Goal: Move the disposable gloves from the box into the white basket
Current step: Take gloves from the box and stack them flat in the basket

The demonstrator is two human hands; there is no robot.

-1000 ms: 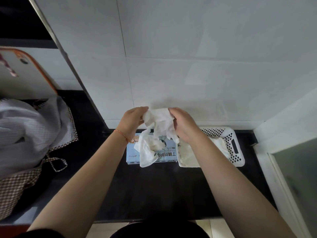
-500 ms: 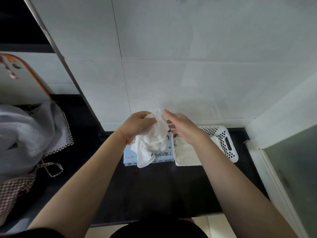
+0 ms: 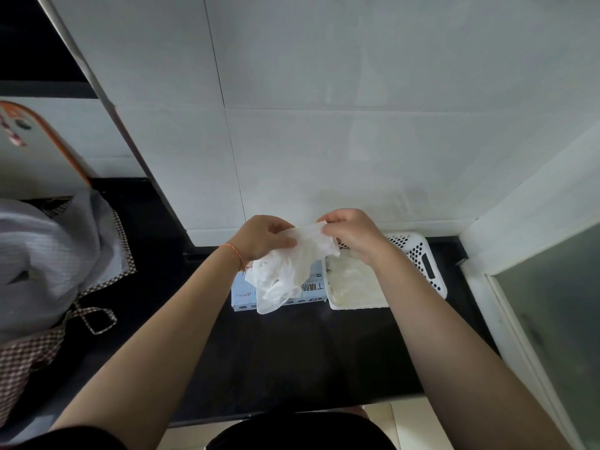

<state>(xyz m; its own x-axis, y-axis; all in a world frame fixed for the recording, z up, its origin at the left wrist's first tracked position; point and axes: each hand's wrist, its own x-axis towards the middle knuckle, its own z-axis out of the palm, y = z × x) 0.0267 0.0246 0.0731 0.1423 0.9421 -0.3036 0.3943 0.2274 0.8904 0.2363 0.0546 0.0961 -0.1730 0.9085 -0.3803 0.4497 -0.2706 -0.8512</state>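
Head view: my left hand (image 3: 259,237) and right hand (image 3: 352,233) both pinch a glove (image 3: 292,264) at frame centre, above the box (image 3: 242,292). Mid-transfer, I judge; next, carry it right into the white basket (image 3: 428,267).

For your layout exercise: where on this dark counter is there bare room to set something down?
Bare black counter lies in front of the pale blue glove box and white perforated plastic basket, between the forearms. The back strip by the wall is crowded; grey cloth fills the left.
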